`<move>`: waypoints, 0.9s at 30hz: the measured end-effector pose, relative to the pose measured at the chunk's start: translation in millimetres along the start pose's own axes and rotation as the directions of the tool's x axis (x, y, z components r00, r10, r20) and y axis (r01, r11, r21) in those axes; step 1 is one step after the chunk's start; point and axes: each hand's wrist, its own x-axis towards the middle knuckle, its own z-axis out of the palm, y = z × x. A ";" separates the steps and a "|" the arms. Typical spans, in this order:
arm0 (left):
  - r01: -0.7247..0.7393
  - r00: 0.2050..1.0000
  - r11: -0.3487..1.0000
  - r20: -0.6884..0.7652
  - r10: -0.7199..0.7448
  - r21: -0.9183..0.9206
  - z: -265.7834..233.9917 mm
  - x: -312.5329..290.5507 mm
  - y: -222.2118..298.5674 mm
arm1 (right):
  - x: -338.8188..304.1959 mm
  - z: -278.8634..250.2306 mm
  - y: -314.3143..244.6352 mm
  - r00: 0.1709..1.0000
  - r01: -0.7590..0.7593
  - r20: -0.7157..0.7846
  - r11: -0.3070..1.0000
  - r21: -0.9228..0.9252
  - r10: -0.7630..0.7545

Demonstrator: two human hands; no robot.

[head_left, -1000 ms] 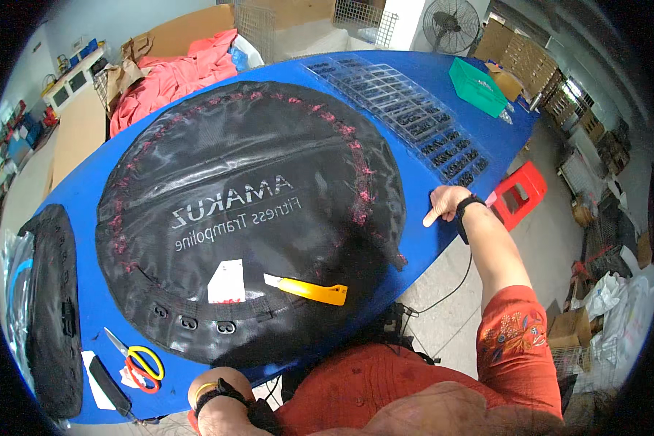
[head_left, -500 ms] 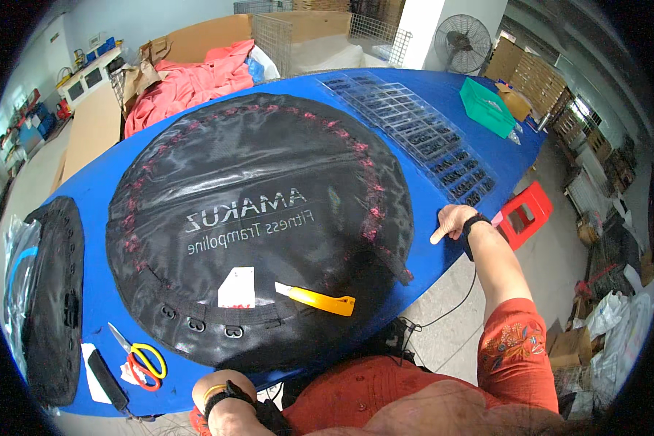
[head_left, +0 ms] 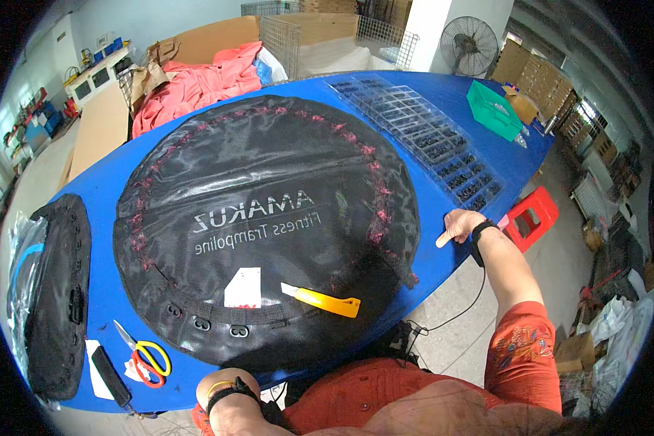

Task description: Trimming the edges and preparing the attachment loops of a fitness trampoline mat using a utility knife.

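Note:
A large round black trampoline mat (head_left: pixel 232 167) lies on the blue tabletop, with pinkish-red stitch marks in a ring and metal rings along its near edge. My right hand (head_left: pixel 463 224) rests at the table's right edge, thumb stretched out on the blue surface, other fingers mostly turned out of sight. It holds nothing visible. My left hand (head_left: pixel 227 381) is at the near edge beside the mat, its fingers hidden. On the mat lie a yellow utility knife (head_left: pixel 325 301) with its blade out and a white paper piece (head_left: pixel 243 288). Scissors (head_left: pixel 151 362) with red and yellow handles lie left of it.
A folded black piece (head_left: pixel 59 298) and clear plastic wrap (head_left: pixel 23 280) lie at the far left. A black strap (head_left: pixel 111 376) is near the scissors. Clear compartment boxes (head_left: pixel 436 138) of dark parts and a green bin (head_left: pixel 493 110) stand at the back right. A red stool (head_left: pixel 530 218) stands beside the table.
The whole view has shifted slightly, so everything sits a little farther right. Both hands keep the same places against the table, and nothing on it has moved.

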 end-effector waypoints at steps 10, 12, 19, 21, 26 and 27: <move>0.032 0.999 0.995 0.032 -0.030 -0.093 0.4 87.3 -124.7 | 4.0 8.6 -0.5 0.983 0.144 -0.114 0.990 0.002 -0.143; 0.043 0.997 0.985 0.077 -0.030 -0.169 -15.3 15.2 -24.4 | -6.2 16.2 18.5 0.978 0.149 -0.159 0.985 0.084 -0.134; 0.201 0.979 0.916 0.101 -0.177 -0.346 -5.1 24.8 -30.2 | -0.1 8.5 18.9 0.966 0.213 -0.179 0.966 0.150 -0.186; 0.242 0.970 0.895 0.100 -0.220 -0.375 -4.9 24.0 -21.4 | -4.9 6.3 16.4 0.968 0.202 -0.176 0.972 0.119 -0.180; 0.334 0.942 0.851 0.102 -0.321 -0.406 2.4 30.5 -18.8 | -3.4 6.4 13.5 0.969 0.191 -0.168 0.979 0.065 -0.178; 0.362 0.931 0.844 0.102 -0.351 -0.397 2.6 34.1 -8.7 | 0.2 5.6 5.2 0.960 0.232 -0.175 0.971 0.063 -0.218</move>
